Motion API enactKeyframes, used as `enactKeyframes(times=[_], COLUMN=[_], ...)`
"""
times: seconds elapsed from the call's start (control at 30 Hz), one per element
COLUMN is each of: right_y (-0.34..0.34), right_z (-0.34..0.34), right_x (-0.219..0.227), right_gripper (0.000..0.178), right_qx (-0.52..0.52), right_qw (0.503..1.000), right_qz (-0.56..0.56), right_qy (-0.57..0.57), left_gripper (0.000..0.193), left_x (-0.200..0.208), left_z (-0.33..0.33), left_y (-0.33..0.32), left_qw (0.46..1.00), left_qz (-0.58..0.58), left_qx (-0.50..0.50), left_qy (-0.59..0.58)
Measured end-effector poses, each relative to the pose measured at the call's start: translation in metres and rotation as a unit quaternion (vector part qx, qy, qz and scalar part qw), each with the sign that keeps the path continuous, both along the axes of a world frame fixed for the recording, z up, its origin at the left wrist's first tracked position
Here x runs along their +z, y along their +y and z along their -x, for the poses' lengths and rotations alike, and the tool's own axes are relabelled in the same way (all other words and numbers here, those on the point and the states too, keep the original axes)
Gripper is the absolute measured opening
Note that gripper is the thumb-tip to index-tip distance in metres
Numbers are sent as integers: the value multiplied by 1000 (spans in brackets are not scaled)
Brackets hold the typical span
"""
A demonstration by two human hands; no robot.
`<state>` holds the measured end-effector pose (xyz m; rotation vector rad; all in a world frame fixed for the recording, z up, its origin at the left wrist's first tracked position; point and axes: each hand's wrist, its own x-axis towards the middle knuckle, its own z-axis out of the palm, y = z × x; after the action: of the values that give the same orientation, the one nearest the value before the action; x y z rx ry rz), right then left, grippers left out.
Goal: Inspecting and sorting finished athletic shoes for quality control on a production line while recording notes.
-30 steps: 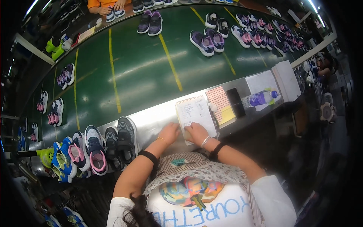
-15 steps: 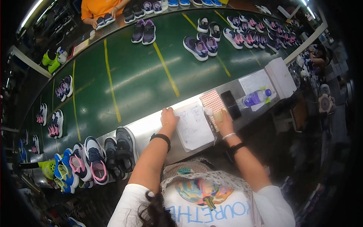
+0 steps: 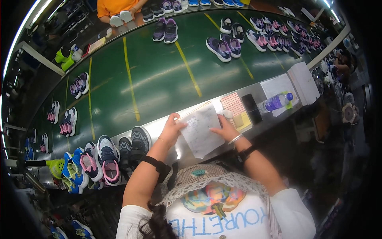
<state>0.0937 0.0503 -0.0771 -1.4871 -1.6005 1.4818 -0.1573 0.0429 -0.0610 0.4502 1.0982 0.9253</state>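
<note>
A spiral-bound notebook (image 3: 202, 131) with handwriting on its open page is tilted up a little over the metal ledge. My left hand (image 3: 171, 129) grips its left edge between thumb and fingers. On the opposite edge my right hand (image 3: 226, 129) closes, its thumb over the page. Just right of that hand lies a sheet of red-printed labels (image 3: 231, 102), with a small yellowish block (image 3: 238, 120) resting at its lower part. A small white item (image 3: 227, 114) sits between the notebook and the labels.
Beside the labels are a dark phone (image 3: 251, 107), a purple-labelled water bottle (image 3: 274, 102) and papers (image 3: 274, 85). Several shoes (image 3: 109, 159) line the ledge at left. Beyond, a green conveyor belt (image 3: 151, 83) carries shoe pairs. Across it, a person in orange (image 3: 117, 7) holds shoes.
My right hand has let go of the yellowish block and taken the notebook's right edge. The notebook has tilted up between both hands. Across the belt, the person has turned the shoes soles-out.
</note>
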Motion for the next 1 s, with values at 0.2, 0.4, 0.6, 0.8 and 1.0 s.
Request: enactKeyframes(times=[0.2, 0.4, 0.6, 0.8, 1.0], right_y=[-1, 3, 31, 58, 71], right_z=[34, 49, 44, 53, 46], right_x=[43, 63, 84, 127, 120], right_gripper=[38, 23, 31, 34, 39], right_qx=[-88, -95, 12, -39, -72], right_qw=[949, 979, 971, 956, 856], right_qz=[114, 59, -222, 168, 311], right_qy=[280, 168, -91, 239, 405], left_gripper=[46, 40, 35, 32, 32], left_x=[49, 55, 58, 65, 69], left_z=[14, 25, 44, 54, 45], left_y=[-19, -39, -37, -32, -34], left_qw=[978, 984, 990, 993, 994], left_qz=[-96, -99, -89, -83, -65], left_qx=[36, 65, 58, 20, 13], left_qy=[-182, -130, -92, -87, -89])
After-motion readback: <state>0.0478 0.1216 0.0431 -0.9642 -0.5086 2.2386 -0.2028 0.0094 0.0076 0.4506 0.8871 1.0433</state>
